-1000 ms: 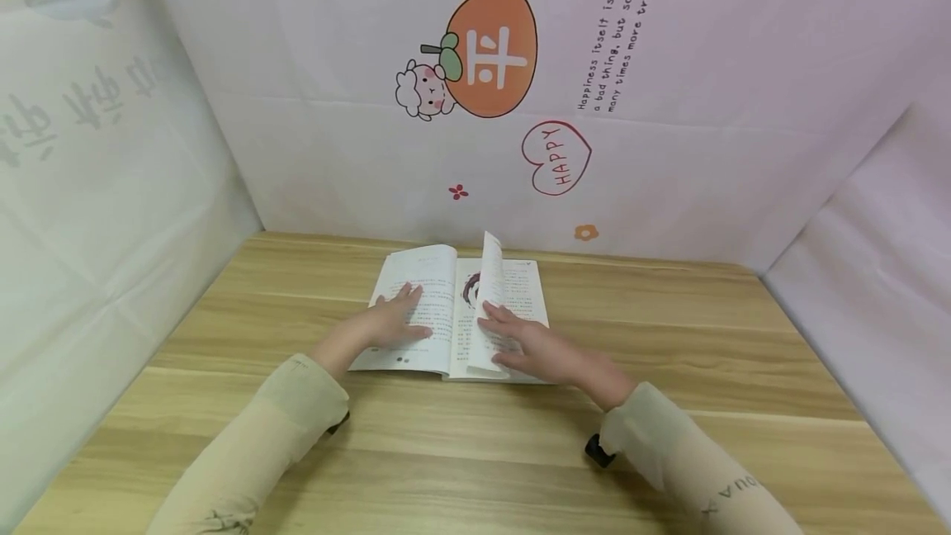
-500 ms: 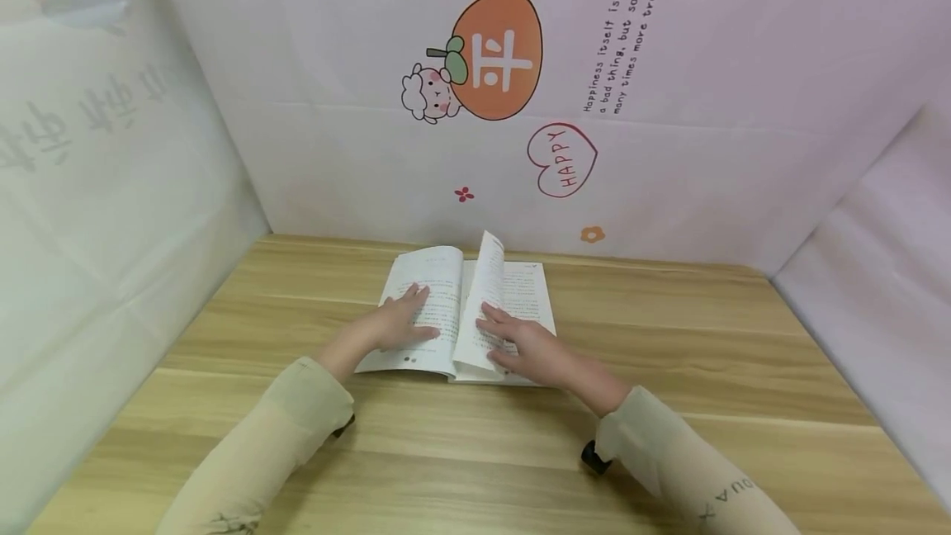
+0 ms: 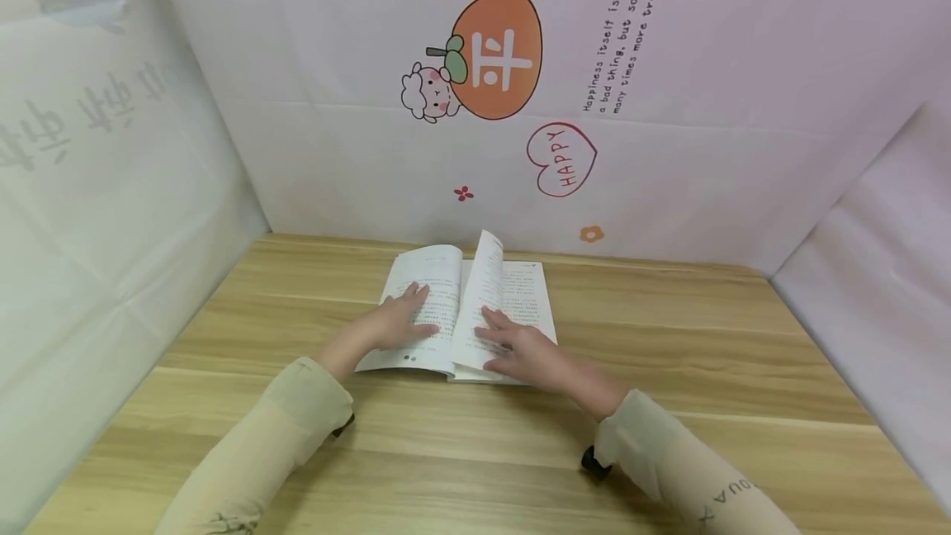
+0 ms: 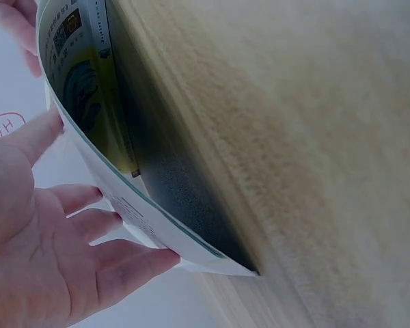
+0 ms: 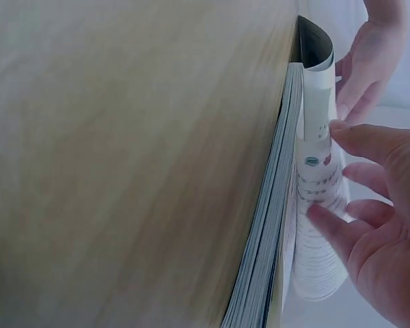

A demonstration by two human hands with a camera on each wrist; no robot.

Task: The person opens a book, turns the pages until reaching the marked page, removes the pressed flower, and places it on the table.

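Observation:
An open paperback book [image 3: 531, 295] lies near the back of the wooden table. My left hand [image 3: 394, 322] rests on the left page with its fingers spread. That side bows up from the table in the left wrist view, baring the printed yellow cover [image 4: 99, 102] underneath. One leaf [image 3: 486, 271] stands raised and curved at the middle of the book. The fingers of my right hand [image 3: 529, 353] lie spread against it. From the right wrist view, thumb and fingertips touch the curved leaf [image 5: 318, 246] beside the thick page block [image 5: 266, 225].
A white printed cloth wall [image 3: 334, 172] rises right behind the book. More white cloth hangs at the left [image 3: 111, 254] and right [image 3: 877, 271]. The bare wooden tabletop [image 3: 461, 469] extends in front of the book.
The raised leaf has swung a little to the left, and my right fingers have shifted slightly left and down with it. My left hand stays on the left page. The head view has shifted slightly.

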